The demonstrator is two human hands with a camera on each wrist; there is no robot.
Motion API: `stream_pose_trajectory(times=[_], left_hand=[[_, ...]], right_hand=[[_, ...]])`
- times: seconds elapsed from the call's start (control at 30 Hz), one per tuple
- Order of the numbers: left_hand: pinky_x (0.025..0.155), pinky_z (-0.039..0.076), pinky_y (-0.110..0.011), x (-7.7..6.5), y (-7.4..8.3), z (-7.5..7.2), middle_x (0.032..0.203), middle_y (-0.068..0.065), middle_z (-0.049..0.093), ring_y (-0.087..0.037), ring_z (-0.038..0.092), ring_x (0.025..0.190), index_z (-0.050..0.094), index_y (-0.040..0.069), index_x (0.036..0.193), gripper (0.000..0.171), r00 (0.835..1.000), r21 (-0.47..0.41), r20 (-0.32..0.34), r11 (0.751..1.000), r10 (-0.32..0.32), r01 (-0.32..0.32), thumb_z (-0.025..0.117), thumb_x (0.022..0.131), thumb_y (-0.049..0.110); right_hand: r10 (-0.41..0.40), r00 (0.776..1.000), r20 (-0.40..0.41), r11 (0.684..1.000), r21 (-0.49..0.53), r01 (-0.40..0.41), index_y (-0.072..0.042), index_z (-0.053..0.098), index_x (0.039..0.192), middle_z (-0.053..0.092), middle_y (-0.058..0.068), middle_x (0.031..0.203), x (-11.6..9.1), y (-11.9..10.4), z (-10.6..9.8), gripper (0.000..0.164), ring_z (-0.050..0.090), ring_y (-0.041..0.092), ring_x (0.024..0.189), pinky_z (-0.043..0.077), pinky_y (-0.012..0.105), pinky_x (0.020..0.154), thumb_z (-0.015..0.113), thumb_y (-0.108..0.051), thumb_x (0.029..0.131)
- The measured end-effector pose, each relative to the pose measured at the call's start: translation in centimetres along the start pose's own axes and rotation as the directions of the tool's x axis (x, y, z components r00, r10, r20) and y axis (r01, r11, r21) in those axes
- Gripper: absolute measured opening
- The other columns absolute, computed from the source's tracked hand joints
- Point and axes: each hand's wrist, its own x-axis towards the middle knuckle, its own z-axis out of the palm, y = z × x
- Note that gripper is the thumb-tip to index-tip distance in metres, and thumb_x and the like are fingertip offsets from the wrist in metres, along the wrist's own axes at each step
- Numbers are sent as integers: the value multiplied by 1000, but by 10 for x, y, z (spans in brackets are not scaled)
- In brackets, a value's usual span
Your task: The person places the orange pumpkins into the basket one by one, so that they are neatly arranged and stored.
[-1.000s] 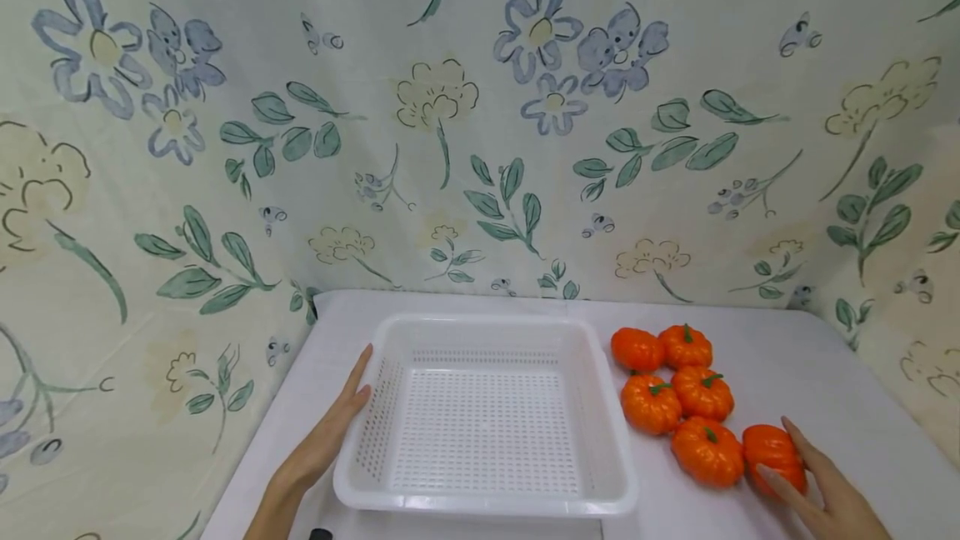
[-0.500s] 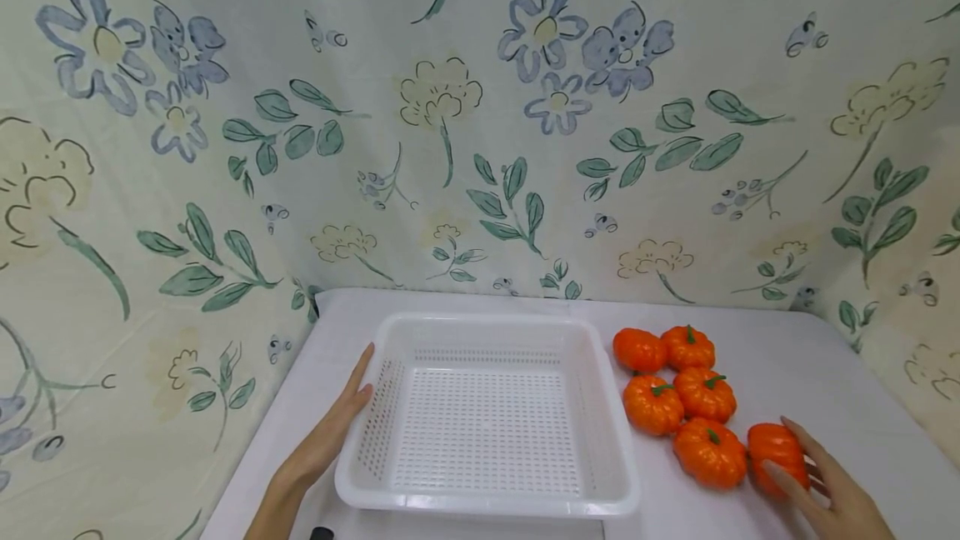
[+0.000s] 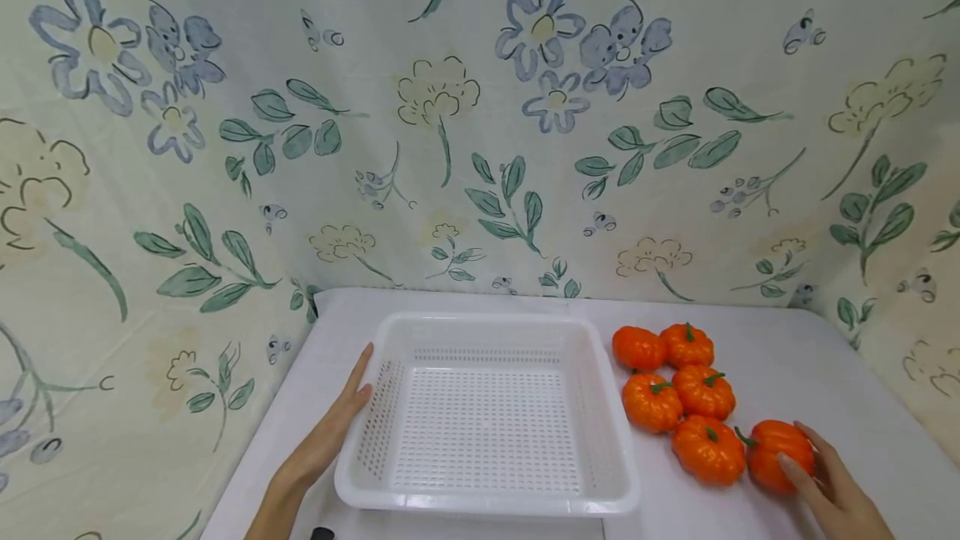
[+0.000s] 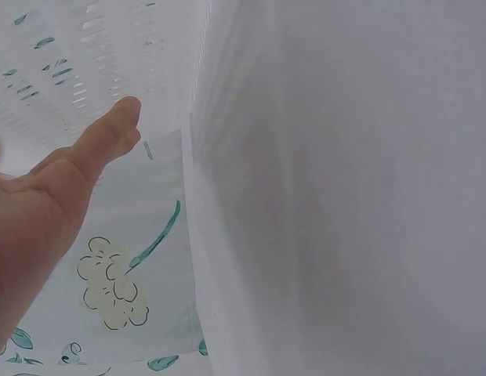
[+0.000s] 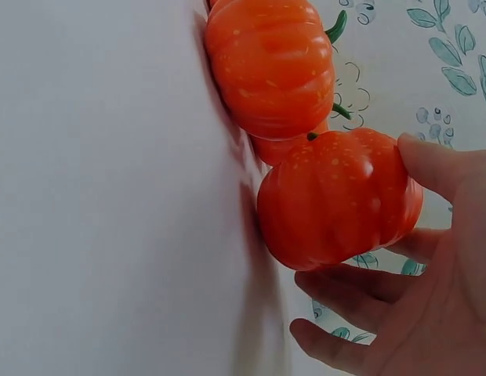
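My right hand [image 3: 838,490] holds a small orange pumpkin [image 3: 780,452] at the right end of a group. In the right wrist view the thumb lies on one side of this pumpkin [image 5: 337,200] and the fingers [image 5: 345,294] on the other. Its green stem points left in the head view, so the pumpkin lies tipped on its side. My left hand [image 3: 322,440] rests with straight fingers along the left side of a white perforated plastic basket [image 3: 487,505]. From the left wrist, that hand [image 4: 55,196] shows beside the slotted basket wall [image 4: 161,47].
Several more orange pumpkins [image 3: 708,450] with green stems cluster right of the basket. A white cloth [image 3: 810,357] covers the table. Floral curtains [image 3: 480,148] rise behind and at both sides. A small black object [image 3: 322,533] shows at the bottom edge.
The pumpkin at my right hand has turned, its stem coming into view on the left, and shifted slightly right. My left hand and the basket have stayed in place.
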Motion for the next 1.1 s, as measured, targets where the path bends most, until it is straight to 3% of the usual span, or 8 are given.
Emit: stream_pose_trajectory(times=[0.17,0.37,0.47,0.6,0.73,0.9,1.1], left_hand=[[120,-10,-76,-1,1,0,176,-1,-12,-38,-15,161,-2,35,167,61,1000,-2,-1,1000,1,-1,23,112,43],[120,-10,-75,-1,2,0,176,-1,-12,-38,-15,161,-2,34,167,61,1000,-5,1,1000,6,-6,23,112,43],[120,-9,-75,-1,2,0,176,-2,-12,-38,-15,161,-2,34,167,61,1000,-2,-1,1000,8,-8,22,112,42],[120,-9,-75,-1,2,0,176,-2,-12,-39,-14,161,-2,33,167,61,1000,-2,-1,1000,11,-11,23,112,42],[120,-9,-75,0,2,0,176,-2,-12,-39,-14,161,-2,33,168,61,1000,-5,-1,1000,10,-10,23,112,42],[120,-9,-75,0,2,0,176,-2,-12,-39,-15,161,-2,34,167,61,1000,-6,-1,1000,7,-7,23,112,42],[121,-10,-75,-2,2,0,176,0,-11,-37,-15,162,-2,34,167,61,1000,-6,2,1000,7,-7,22,112,43]], right_hand=[[-127,992,-8,990,-54,126,-3,-16,162,2,45,160,-2,0,-2,95,19,68,138,31,80,105,32,-63,106],[-263,965,-5,938,-234,255,-3,4,165,14,47,154,-4,-4,-3,81,28,64,128,44,75,92,29,-56,110],[-215,976,31,944,-250,216,-1,6,164,11,48,153,-5,-8,-4,88,30,64,127,47,74,93,33,-62,107],[-89,994,62,967,-233,101,-4,0,165,0,46,157,-4,-11,0,116,26,66,129,44,77,96,50,-80,92],[-106,994,22,964,-241,108,-4,2,165,5,46,157,-4,-9,4,127,28,66,128,45,75,95,63,-80,84],[-147,989,-34,969,-206,137,-3,1,165,14,44,155,-1,-1,6,124,32,63,127,47,72,95,61,-78,87],[10,1000,-11,996,-85,-11,-9,-14,164,6,42,161,2,8,5,128,25,64,133,47,72,97,55,-83,86]])
